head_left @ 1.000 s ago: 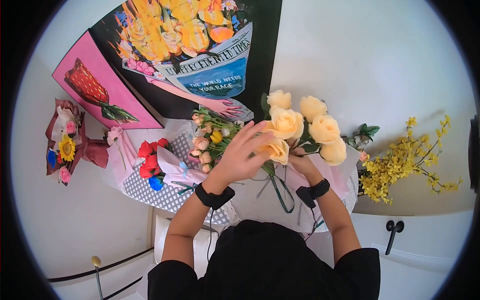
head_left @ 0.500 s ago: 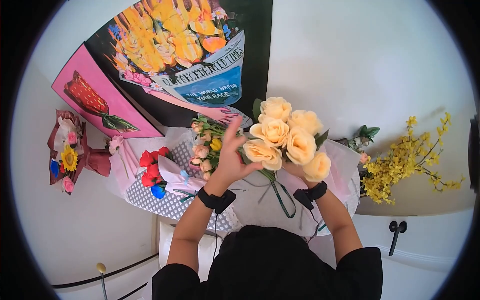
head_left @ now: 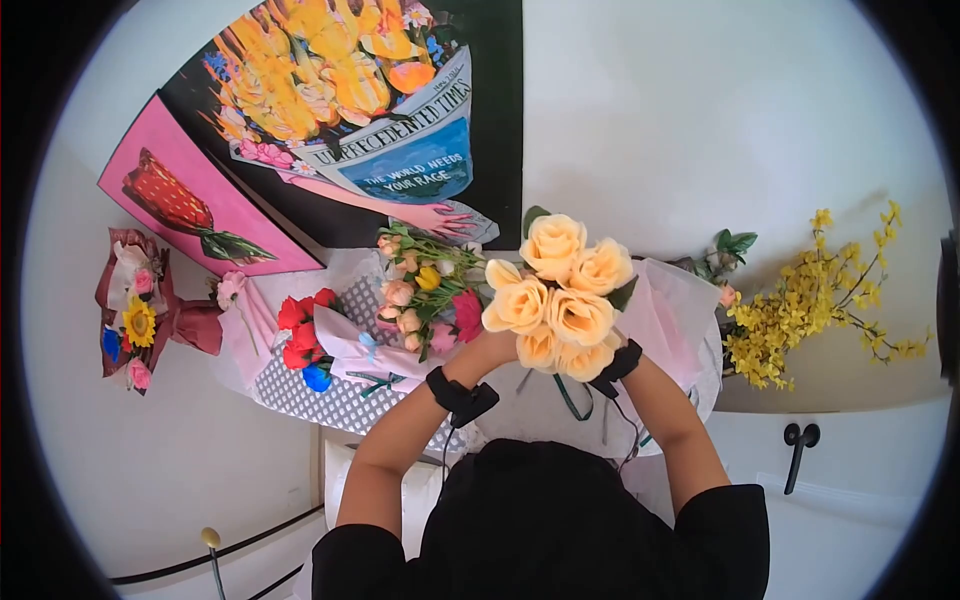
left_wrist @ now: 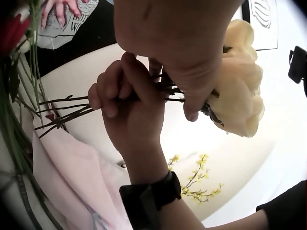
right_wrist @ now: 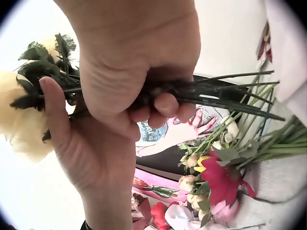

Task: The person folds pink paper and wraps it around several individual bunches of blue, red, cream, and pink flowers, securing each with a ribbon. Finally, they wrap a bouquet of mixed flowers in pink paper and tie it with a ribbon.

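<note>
A bunch of pale yellow roses (head_left: 552,293) is held upright over the table, its blooms towards the head camera. My right hand (right_wrist: 139,62) wraps its fingers round the dark stems (right_wrist: 230,96), whose cut ends stick out past the little finger. Just beneath the blooms my left hand (left_wrist: 177,43) holds the same stems, its thumb (left_wrist: 193,106) lying across them. Both hands sit close together, the left nearer the flower heads (left_wrist: 240,86). In the head view the blooms hide the right hand and most of the left fingers.
On the table's left lie peach roses (head_left: 398,293) with a dark pink flower (head_left: 467,314), and a red-and-blue bouquet (head_left: 305,335) in pink wrap. Pink paper (head_left: 665,315) lies at right, beside yellow branches (head_left: 800,320). Two paintings (head_left: 400,165) lean behind.
My left hand has gone from the blooms, where its fingers were spread, down to the stems. The roses have tipped upright and drawn closer together, and both hands have come together.
</note>
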{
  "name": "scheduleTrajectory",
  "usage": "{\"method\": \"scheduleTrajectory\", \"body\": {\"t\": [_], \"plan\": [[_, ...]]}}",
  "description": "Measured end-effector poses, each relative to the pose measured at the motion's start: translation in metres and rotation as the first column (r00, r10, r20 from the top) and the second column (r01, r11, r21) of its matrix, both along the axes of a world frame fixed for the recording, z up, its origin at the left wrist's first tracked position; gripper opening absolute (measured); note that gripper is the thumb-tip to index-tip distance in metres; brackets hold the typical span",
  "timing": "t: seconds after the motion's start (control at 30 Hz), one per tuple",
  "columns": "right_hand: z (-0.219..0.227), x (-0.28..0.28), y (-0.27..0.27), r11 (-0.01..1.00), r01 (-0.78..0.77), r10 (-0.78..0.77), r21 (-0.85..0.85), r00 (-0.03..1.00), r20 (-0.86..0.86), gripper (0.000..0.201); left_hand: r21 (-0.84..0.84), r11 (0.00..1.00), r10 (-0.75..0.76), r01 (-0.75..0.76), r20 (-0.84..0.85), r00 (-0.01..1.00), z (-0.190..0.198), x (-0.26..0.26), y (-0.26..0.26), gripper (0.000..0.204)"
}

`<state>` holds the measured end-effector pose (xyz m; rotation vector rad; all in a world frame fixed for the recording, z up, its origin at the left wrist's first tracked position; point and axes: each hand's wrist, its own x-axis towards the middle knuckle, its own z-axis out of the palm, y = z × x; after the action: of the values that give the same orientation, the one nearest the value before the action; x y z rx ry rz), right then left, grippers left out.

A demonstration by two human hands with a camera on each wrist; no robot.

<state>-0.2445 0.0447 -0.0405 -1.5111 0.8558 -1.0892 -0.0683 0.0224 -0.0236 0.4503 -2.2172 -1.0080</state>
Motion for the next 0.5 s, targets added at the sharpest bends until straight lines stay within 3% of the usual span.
{"method": "scheduleTrajectory", "body": {"t": [0.03, 0.1, 0.13, 0.17, 0.23, 0.37, 0.4, 0.5], "plan": [[-0.004, -0.01, 0.017, 1.0, -0.003, 0.003, -0.008, 1.0, -0.004, 0.046, 0.007, 1.0, -0.004, 0.004, 0.0, 1.0, -0.005, -0.002, 0.002, 0.052], [-0.013, -0.014, 0.021, 0.999, -0.013, 0.013, -0.03, 1.0, -0.012, 0.046, 0.34, 0.933, -0.104, 0.121, -0.067, 0.992, -0.014, -0.006, 0.003, 0.052], [-0.015, -0.015, 0.021, 0.999, -0.019, 0.019, -0.04, 1.0, -0.015, 0.046, 0.445, 0.89, -0.055, 0.1, -0.113, 0.992, -0.013, -0.008, 0.006, 0.054], [-0.018, -0.014, 0.019, 0.998, -0.026, 0.025, -0.052, 0.999, -0.02, 0.047, 0.447, 0.889, -0.056, 0.101, -0.114, 0.992, -0.01, -0.009, 0.007, 0.054], [-0.021, -0.013, 0.014, 0.996, -0.04, 0.038, -0.077, 0.999, -0.028, 0.047, 0.121, 0.992, 0.042, -0.031, -0.087, 0.995, -0.005, -0.01, 0.007, 0.057], [-0.028, -0.015, -0.001, 0.991, -0.068, 0.062, -0.113, 0.997, -0.05, 0.047, 0.179, 0.974, 0.166, -0.141, -0.134, 0.977, 0.009, -0.019, 0.016, 0.05], [-0.029, -0.017, -0.005, 0.99, -0.075, 0.068, -0.121, 0.996, -0.058, 0.048, 0.065, 0.977, 0.209, -0.202, -0.133, 0.969, 0.018, -0.017, 0.017, 0.05], [-0.019, -0.018, 0.007, 0.987, -0.094, 0.085, -0.127, 0.993, -0.076, 0.048, 0.005, 0.972, 0.229, -0.234, -0.23, 0.946, 0.022, -0.021, 0.016, 0.052]]}}
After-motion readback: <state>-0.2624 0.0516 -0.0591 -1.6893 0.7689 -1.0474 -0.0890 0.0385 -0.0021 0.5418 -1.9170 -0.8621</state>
